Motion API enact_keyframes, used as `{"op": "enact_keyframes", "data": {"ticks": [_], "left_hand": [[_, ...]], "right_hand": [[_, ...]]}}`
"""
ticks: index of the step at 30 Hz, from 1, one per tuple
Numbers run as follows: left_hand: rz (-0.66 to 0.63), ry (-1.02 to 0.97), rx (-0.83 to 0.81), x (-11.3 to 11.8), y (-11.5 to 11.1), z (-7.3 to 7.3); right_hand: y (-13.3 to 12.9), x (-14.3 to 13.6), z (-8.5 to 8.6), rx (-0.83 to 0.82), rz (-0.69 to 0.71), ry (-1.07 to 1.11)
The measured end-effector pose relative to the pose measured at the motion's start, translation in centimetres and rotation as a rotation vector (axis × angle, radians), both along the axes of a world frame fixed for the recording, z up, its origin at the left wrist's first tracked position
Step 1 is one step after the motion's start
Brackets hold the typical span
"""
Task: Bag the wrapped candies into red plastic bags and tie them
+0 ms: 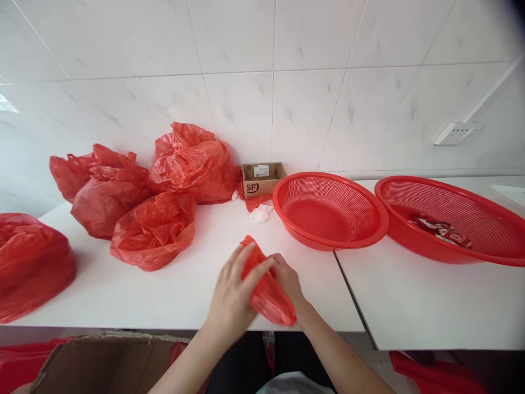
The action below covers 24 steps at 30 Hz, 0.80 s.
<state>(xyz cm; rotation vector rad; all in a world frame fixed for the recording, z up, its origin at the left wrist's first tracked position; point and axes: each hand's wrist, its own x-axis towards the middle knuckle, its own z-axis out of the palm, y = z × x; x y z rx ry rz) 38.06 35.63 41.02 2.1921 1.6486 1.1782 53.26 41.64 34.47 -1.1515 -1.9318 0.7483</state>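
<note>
A small red plastic bag [268, 295] is between my two hands, above the front edge of the white table. My left hand [232, 293] has its thumb and fingers around the bag's left side and top. On the other side, my right hand [287, 276] grips the bag with bent fingers, partly hidden behind it. Whatever may be inside the bag cannot be made out. Just beyond my hands lies a crumpled white tissue or thin plastic piece [261, 212], next to a small cardboard box [262, 179] with an SF mark.
Several full red plastic bags [194, 167] stand at the left, one open-topped [153, 230]. To the right sit a red mesh basket [328, 241] and another basket [426, 249] holding small dark-red and white packets [443, 230]. Below the table edge is a large open cardboard box [102, 361].
</note>
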Motion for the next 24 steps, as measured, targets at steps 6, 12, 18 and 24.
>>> {"op": "enact_keyframes", "data": {"ticks": [6, 12, 18, 24], "left_hand": [[0.489, -0.776, -0.225, -6.2, 1.8, -2.4], [0.464, -1.134, -0.243, -8.7, -1.6, -3.7], [0.484, -0.994, -0.347, -8.3, -4.1, -4.8], [0.416, -0.737, -0.311, -5.7, -4.8, -3.2]], "right_hand": [[-0.5, 4.3, 2.1, -0.117, 0.068, 0.210], [0.8, 9.8, 0.9, -0.278, -0.087, 0.256], [-2.3, 9.7, 5.4, -0.079, -0.181, 0.269], [-3.7, 1.9, 7.6, 0.269, 0.395, -0.191]]}}
